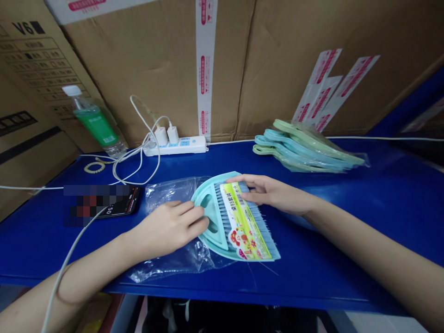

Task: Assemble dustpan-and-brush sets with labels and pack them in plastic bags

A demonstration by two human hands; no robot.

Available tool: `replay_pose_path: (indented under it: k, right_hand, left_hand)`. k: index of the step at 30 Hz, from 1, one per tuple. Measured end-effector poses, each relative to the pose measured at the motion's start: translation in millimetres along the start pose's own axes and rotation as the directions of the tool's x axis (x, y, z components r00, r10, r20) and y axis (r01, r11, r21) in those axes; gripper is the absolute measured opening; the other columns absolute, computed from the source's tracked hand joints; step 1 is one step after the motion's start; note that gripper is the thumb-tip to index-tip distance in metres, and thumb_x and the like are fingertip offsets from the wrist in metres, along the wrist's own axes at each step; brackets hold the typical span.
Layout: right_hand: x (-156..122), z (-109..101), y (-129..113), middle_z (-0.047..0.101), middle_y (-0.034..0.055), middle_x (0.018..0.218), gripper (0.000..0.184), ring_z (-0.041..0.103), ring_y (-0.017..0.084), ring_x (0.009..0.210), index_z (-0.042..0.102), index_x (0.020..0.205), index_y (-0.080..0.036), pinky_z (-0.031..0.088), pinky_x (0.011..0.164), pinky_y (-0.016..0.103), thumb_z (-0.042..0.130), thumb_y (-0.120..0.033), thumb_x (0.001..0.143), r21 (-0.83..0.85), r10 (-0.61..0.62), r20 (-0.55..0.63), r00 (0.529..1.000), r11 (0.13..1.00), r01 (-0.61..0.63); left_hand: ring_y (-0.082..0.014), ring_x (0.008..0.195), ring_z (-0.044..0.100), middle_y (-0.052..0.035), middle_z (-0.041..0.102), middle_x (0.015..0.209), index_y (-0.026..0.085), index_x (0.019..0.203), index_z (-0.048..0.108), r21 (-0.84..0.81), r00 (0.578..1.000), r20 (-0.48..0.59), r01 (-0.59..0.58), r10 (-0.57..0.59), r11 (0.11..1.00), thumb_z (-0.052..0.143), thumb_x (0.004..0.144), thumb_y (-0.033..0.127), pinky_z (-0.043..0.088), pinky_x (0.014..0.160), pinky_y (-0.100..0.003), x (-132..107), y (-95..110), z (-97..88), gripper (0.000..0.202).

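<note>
A light-blue hand brush and dustpan set (212, 210) lies on the blue tabletop, its grey-blue bristles pointing right. A printed yellow and white label card (248, 222) covers part of the bristles. My left hand (176, 224) has its fingers curled at the set's rounded left side, by the handle openings. At the upper edge, my right hand (265, 192) grips the set, thumb on the label and fingers along the rim. Under and to the left of the set spreads a clear plastic bag (169, 266), partly hidden by my left hand and forearm.
Several green and blue long-handled items in clear wrap (305, 148) lie at the back right. A white power strip (189, 145) with cables, a green-labelled bottle (97, 122) and a phone (126, 203) are left. Cardboard boxes (159, 60) stand behind.
</note>
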State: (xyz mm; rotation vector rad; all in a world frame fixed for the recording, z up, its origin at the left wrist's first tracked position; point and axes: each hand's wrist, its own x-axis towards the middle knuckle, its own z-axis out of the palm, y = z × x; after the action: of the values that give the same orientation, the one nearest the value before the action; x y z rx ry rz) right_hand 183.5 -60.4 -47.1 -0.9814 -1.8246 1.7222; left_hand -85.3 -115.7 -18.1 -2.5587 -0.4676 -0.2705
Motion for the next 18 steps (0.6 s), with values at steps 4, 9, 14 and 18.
replay_pose_path:
  k: [4, 9, 14, 18]
  right_hand:
    - [0.2, 0.2, -0.2, 0.063, 0.0074, 0.115, 0.053, 0.060, 0.021, 0.103, 0.051, 0.132, -0.023, 0.051, 0.080, 0.034, 0.064, -0.039, 0.083, -0.001, -0.007, 0.002, 1.000, 1.000, 0.007]
    - [1.4, 0.2, -0.3, 0.063, 0.0076, 0.114, 0.054, 0.060, 0.021, 0.102, 0.051, 0.132, -0.023, 0.051, 0.080, 0.034, 0.065, -0.040, 0.082, -0.008, -0.009, 0.006, 1.000, 1.000, 0.009]
    - [1.0, 0.4, -0.8, 0.063, 0.0079, 0.114, 0.055, 0.059, 0.022, 0.102, 0.051, 0.132, -0.022, 0.050, 0.081, 0.035, 0.065, -0.041, 0.082, -0.005, 0.006, 0.000, 1.000, 1.000, -0.006]
    - [-0.2, 0.9, -1.6, 0.062, 0.0077, 0.114, 0.055, 0.059, 0.022, 0.103, 0.051, 0.131, -0.022, 0.050, 0.081, 0.035, 0.065, -0.041, 0.082, -0.008, 0.018, -0.008, 1.000, 1.000, -0.018]
  left_hand:
    - [-0.0136, 0.066, 0.058, -0.0033, 0.065, 0.080, 0.016, 0.089, 0.060, 0.011, 1.000, 0.013, 0.000, 0.000, 1.000, 0.034, 0.094, 0.008, 0.047, 0.056, -0.025, 0.0, 0.2, 0.1, 0.027]
    - [-0.0147, 0.065, 0.059, -0.0031, 0.065, 0.081, 0.016, 0.088, 0.059, -0.001, 1.000, 0.008, -0.004, 0.004, 1.000, 0.039, 0.092, 0.008, 0.047, 0.055, -0.026, -0.5, 0.2, 0.4, 0.021]
    - [-0.0159, 0.065, 0.060, -0.0032, 0.065, 0.081, 0.015, 0.089, 0.059, -0.015, 1.000, 0.006, -0.003, 0.003, 1.000, 0.041, 0.091, 0.008, 0.047, 0.055, -0.027, -0.5, 0.6, -0.5, 0.019]
    - [-0.0155, 0.065, 0.060, -0.0032, 0.065, 0.081, 0.015, 0.089, 0.059, -0.013, 1.000, 0.005, -0.004, 0.004, 1.000, 0.040, 0.091, 0.008, 0.047, 0.055, -0.027, -0.3, 0.8, -0.9, 0.021]
